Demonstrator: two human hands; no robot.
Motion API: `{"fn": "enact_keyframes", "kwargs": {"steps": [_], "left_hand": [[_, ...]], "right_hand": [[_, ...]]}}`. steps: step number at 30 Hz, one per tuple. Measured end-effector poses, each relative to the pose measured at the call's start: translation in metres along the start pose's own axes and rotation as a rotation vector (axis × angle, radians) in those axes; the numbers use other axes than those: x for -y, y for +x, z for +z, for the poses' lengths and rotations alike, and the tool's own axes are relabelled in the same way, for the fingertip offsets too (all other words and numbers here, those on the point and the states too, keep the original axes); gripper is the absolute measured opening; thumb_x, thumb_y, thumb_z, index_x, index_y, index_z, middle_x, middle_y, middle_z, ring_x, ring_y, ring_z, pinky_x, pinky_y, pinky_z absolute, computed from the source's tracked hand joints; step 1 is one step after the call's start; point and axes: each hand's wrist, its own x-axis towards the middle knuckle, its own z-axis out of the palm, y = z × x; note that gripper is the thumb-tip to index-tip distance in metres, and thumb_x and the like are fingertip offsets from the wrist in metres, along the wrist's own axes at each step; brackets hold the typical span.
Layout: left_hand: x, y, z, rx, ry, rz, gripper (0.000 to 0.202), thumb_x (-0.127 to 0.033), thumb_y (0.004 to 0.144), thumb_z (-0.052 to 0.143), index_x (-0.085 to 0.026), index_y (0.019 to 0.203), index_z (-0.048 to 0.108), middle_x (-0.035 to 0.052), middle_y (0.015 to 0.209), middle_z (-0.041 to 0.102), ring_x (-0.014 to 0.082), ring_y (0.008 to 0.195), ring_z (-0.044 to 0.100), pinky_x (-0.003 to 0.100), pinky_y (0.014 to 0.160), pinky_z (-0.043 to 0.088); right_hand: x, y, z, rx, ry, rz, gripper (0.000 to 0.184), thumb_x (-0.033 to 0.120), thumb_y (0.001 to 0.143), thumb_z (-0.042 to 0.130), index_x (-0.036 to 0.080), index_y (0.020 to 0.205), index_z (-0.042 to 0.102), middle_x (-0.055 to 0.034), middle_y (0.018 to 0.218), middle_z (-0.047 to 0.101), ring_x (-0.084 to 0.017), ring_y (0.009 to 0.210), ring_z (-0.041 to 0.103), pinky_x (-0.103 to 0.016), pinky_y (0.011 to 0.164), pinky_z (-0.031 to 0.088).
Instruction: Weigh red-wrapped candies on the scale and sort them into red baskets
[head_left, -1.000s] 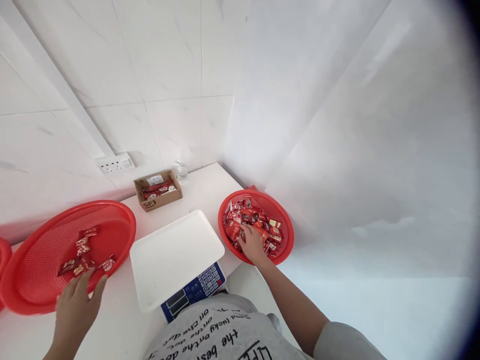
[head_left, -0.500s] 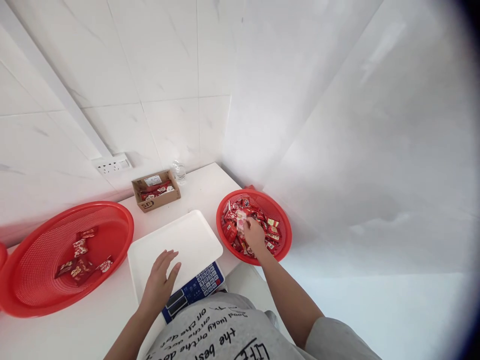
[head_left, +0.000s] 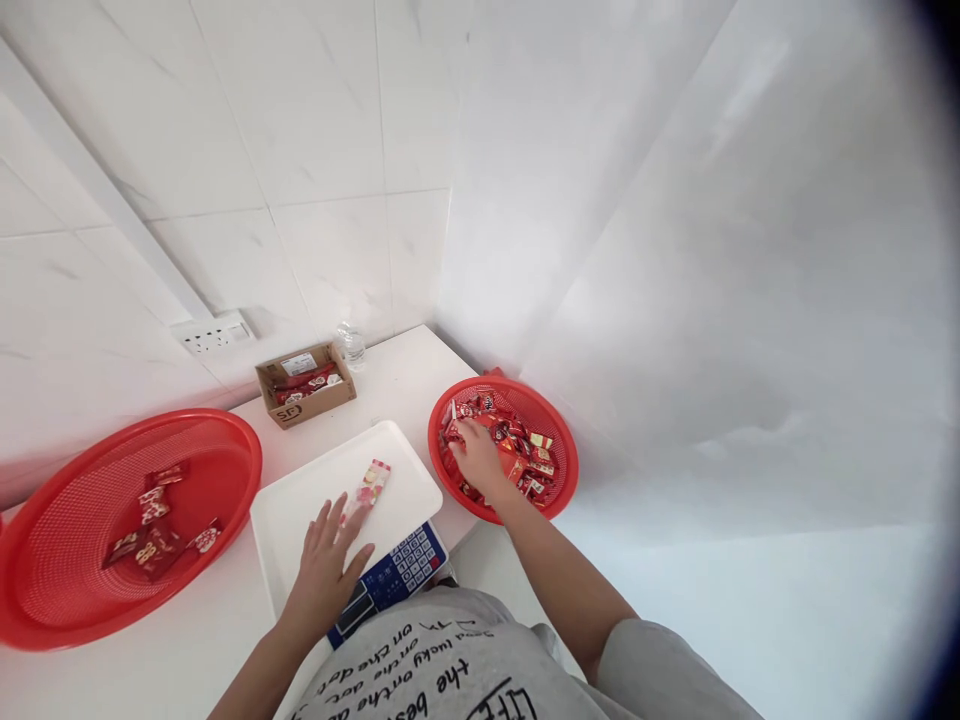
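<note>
My left hand (head_left: pixel 328 560) is open, fingers spread, over the white tray (head_left: pixel 409 485) of a digital scale. A pink-and-white wrapped packet (head_left: pixel 373 482) lies on that tray, and its lower end runs behind my fingers. My right hand (head_left: pixel 480 458) reaches into the right-hand red basket (head_left: pixel 571 462), which is heaped with small red wrapped candies (head_left: pixel 536 460). Its fingers look apart over the candies, and I see nothing held in them. The scale's blue keypad (head_left: pixel 412 567) faces me, partly covered by my left hand and my shirt.
To the left stands a larger red basket (head_left: pixel 251 470) with several red wrapped packets (head_left: pixel 156 545). A small cardboard box (head_left: pixel 319 402) with red packets sits behind the scale, beside a clear plastic object (head_left: pixel 350 345). A wall socket (head_left: pixel 214 335) is at the back.
The pink-and-white packet, earlier in my right hand above the right basket, now lies on the scale tray. My right hand is back among the candies, and my left fingers are spread wider.
</note>
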Motion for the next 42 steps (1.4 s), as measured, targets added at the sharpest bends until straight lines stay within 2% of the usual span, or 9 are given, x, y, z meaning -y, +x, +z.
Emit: {"fn": "enact_keyframes", "kwargs": {"steps": [3,6,12,17,21,26,30,37,42], "left_hand": [[0.004,-0.004,0.012,0.172,0.115,0.031,0.047,-0.044,0.085,0.043,-0.034,0.132,0.044,0.0015,0.146,0.033,0.0303,0.138,0.013,0.056,0.107,0.014],[0.007,-0.007,0.018,0.247,0.162,0.030,0.049,-0.047,0.086,0.042,-0.034,0.133,0.043,0.0026,0.146,0.033,0.0300,0.138,0.014,0.057,0.107,0.013],[0.012,-0.008,0.013,0.280,0.244,-0.047,0.051,-0.049,0.087,0.038,-0.029,0.133,0.043,0.0032,0.145,0.032,0.0293,0.137,0.015,0.055,0.108,0.011],[0.019,-0.012,0.013,0.278,0.290,-0.111,0.052,-0.047,0.087,0.037,-0.026,0.134,0.042,0.0031,0.147,0.029,0.0295,0.138,0.013,0.055,0.108,0.011],[0.024,-0.015,0.015,0.251,0.282,-0.137,0.051,-0.047,0.086,0.038,-0.026,0.132,0.045,0.0040,0.147,0.029,0.0299,0.137,0.016,0.056,0.108,0.013],[0.020,-0.015,0.012,0.292,0.313,-0.165,0.051,-0.045,0.088,0.037,-0.025,0.134,0.043,0.0038,0.148,0.026,0.0289,0.138,0.014,0.055,0.108,0.013],[0.014,-0.014,0.009,0.301,0.372,-0.167,0.049,-0.042,0.089,0.035,-0.024,0.134,0.042,0.0030,0.149,0.025,0.0282,0.138,0.015,0.054,0.109,0.014],[0.016,-0.015,0.009,0.314,0.377,-0.166,0.050,-0.045,0.089,0.033,-0.024,0.134,0.043,0.0023,0.149,0.025,0.0289,0.138,0.014,0.054,0.108,0.014],[0.018,-0.015,0.012,0.287,0.367,-0.154,0.049,-0.045,0.089,0.035,-0.025,0.132,0.045,0.0032,0.148,0.026,0.0279,0.138,0.016,0.053,0.108,0.015]], "right_hand": [[-0.032,0.022,-0.016,0.015,-0.164,0.126,0.049,0.025,0.086,0.043,0.017,0.135,0.039,-0.0135,0.148,0.022,-0.028,0.137,0.013,-0.048,0.108,0.015],[-0.053,0.034,-0.019,0.119,-0.239,0.167,0.054,0.034,0.082,0.053,0.024,0.134,0.041,-0.0105,0.150,0.019,-0.033,0.137,0.008,-0.055,0.105,0.015],[-0.074,0.024,-0.007,0.240,-0.313,0.236,0.070,0.043,0.078,0.058,0.031,0.140,0.028,-0.0111,0.152,0.011,-0.038,0.135,0.015,-0.058,0.099,0.023],[-0.096,0.017,-0.015,0.254,-0.328,0.361,0.087,0.047,0.076,0.058,0.030,0.145,0.009,-0.0130,0.152,0.003,-0.040,0.132,0.022,-0.053,0.094,0.033],[-0.101,0.023,-0.016,0.269,-0.330,0.412,0.096,0.043,0.072,0.063,0.026,0.146,0.003,-0.0191,0.150,0.011,-0.041,0.127,0.031,-0.051,0.092,0.035],[-0.099,0.034,-0.008,0.259,-0.301,0.403,0.098,0.035,0.068,0.067,0.023,0.146,0.008,-0.0237,0.140,0.031,-0.040,0.119,0.042,-0.049,0.090,0.036],[-0.103,0.037,-0.013,0.230,-0.223,0.367,0.094,0.026,0.064,0.070,0.023,0.143,0.020,-0.0194,0.131,0.045,-0.032,0.106,0.055,-0.041,0.086,0.040],[-0.107,0.033,-0.046,0.080,0.044,0.238,0.045,0.021,0.070,0.059,0.021,0.115,0.056,-0.0058,0.114,0.062,-0.019,0.098,0.059,-0.029,0.083,0.044],[-0.100,0.034,-0.064,-0.130,0.172,0.248,0.032,0.032,0.073,0.055,0.018,0.102,0.060,-0.0063,0.106,0.064,-0.020,0.095,0.059,-0.033,0.085,0.043]]}}
